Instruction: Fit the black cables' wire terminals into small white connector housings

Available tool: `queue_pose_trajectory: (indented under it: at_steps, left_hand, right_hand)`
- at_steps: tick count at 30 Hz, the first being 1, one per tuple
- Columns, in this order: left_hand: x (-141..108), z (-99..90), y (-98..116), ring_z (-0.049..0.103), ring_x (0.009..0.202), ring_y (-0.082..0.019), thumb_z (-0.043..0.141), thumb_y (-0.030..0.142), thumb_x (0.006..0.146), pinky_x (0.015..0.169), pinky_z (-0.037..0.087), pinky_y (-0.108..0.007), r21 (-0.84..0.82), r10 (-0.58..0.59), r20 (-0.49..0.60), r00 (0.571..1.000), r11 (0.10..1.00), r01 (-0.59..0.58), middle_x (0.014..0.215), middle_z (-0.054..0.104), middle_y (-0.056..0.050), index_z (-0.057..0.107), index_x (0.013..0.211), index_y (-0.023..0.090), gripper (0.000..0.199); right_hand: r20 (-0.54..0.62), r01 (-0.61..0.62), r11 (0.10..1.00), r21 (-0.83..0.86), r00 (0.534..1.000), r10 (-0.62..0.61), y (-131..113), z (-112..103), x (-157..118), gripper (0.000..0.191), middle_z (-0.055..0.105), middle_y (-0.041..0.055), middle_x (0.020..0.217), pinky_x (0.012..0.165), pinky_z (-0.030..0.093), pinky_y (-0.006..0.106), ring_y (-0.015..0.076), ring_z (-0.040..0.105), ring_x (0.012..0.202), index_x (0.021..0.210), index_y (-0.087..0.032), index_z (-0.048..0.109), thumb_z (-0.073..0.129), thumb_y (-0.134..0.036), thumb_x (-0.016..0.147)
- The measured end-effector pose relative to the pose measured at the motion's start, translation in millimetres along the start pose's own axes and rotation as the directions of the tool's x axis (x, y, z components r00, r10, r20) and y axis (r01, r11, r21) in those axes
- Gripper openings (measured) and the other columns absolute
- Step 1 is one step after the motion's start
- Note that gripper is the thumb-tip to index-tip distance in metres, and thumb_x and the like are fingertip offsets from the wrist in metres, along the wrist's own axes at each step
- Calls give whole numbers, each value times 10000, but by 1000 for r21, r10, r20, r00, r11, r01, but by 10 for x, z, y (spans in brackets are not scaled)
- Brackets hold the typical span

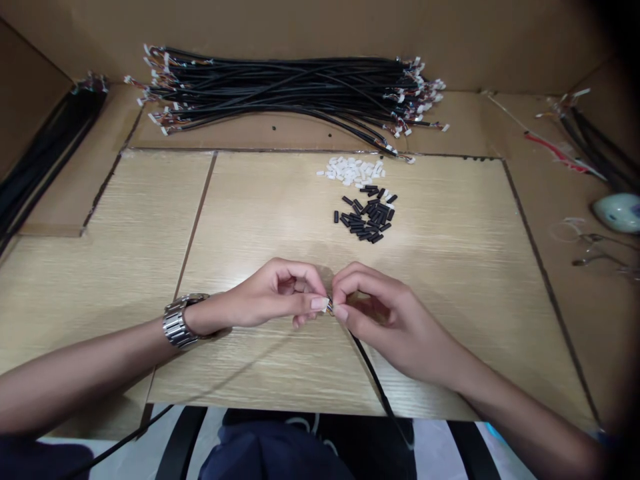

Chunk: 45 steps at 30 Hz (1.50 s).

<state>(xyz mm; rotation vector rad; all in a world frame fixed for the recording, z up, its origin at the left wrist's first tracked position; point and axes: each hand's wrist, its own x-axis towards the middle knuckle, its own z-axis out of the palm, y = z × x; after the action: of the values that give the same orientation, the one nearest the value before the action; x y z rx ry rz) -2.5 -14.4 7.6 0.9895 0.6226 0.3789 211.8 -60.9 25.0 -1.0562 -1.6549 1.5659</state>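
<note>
My left hand, with a metal-band watch on its wrist, pinches a small white connector between thumb and index finger. Close against it, my right hand pinches the thin coloured wires at the end of a black cable. From beneath the right fingers the cable runs down over the table's front edge. The fingertips hide most of the wires, so I cannot tell how far they sit in the connector.
Beyond my hands lie a pile of short black tubes and a heap of white connectors. A bundle of black cables stretches along the back cardboard. More cables lie at left. Scissors are at right.
</note>
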Motion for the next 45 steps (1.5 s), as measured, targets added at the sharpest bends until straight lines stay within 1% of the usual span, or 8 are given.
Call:
queue_pose_trajectory:
  at_steps: [8, 13, 19, 22, 26, 34, 39, 45]
  left_hand:
    - [-13, 12, 13, 556, 566, -70, 715, 214, 854, 517, 488, -154, 30, -17, 0, 1000, 999, 17, 644, 601, 11, 660, 834, 107, 122]
    - [-6, 25, 60, 555, 561, -66, 686, 205, 885, 533, 485, -147, 49, 2, -24, 1000, 999, -1, 631, 608, 4, 661, 812, 104, 127]
    - [-17, 22, 49, 593, 584, -81, 612, 253, 947, 572, 524, -181, 114, 101, -65, 993, 989, -93, 714, 618, -4, 646, 894, 118, 149]
    - [-29, 38, 32, 612, 594, -85, 646, 251, 923, 582, 532, -186, 180, 153, -65, 986, 974, -139, 759, 627, -10, 633, 950, 125, 129]
    - [-40, 64, 37, 630, 595, -84, 659, 191, 905, 580, 544, -177, 225, 98, -63, 993, 971, -81, 762, 642, -13, 631, 928, 120, 81]
    - [-25, 55, 89, 660, 602, -87, 656, 173, 907, 579, 584, -176, 132, 21, -37, 999, 991, -16, 745, 648, 3, 591, 921, 129, 79]
    - [-19, 53, 112, 667, 626, -93, 630, 197, 926, 600, 596, -181, 243, -57, 41, 998, 969, 46, 795, 686, -43, 664, 879, 99, 115]
    - [-18, 50, 109, 632, 584, -87, 632, 228, 931, 564, 586, -176, 159, -44, 8, 999, 986, 43, 732, 682, -39, 696, 823, 96, 182]
  right_hand:
    - [48, -85, 995, 56, 995, 82, -15, -65, 1, 84, 564, -1, 906, 718, 419, 286, 146, 533, 840, 871, -214, 598, 575, -148, 918]
    - [160, -180, 979, 93, 974, 164, 11, -13, 0, 93, 578, -7, 863, 714, 427, 293, 141, 535, 771, 825, -208, 605, 591, -187, 915]
    - [91, -158, 976, 149, 985, 146, 44, -11, 14, 79, 583, -9, 867, 744, 435, 293, 143, 540, 794, 853, -212, 585, 576, -155, 906]
    - [90, -158, 976, 147, 985, 146, 34, -50, 23, 83, 566, -21, 839, 708, 419, 273, 132, 531, 774, 842, -211, 579, 577, -161, 909]
    - [80, -149, 978, 144, 987, 139, 41, -46, 41, 82, 559, -22, 829, 689, 411, 265, 124, 523, 751, 836, -204, 577, 576, -179, 915]
    - [79, -177, 970, 168, 983, 166, 62, -45, 36, 68, 565, -22, 804, 676, 416, 273, 132, 527, 740, 844, -208, 577, 579, -174, 904]
    - [102, -180, 964, 196, 981, 162, 65, -50, 37, 66, 618, 2, 864, 755, 459, 308, 158, 597, 835, 859, -203, 577, 567, -163, 910]
    - [104, -180, 954, 239, 982, 159, 60, -70, 36, 59, 636, 4, 879, 798, 476, 331, 154, 607, 826, 879, -204, 589, 567, -182, 929]
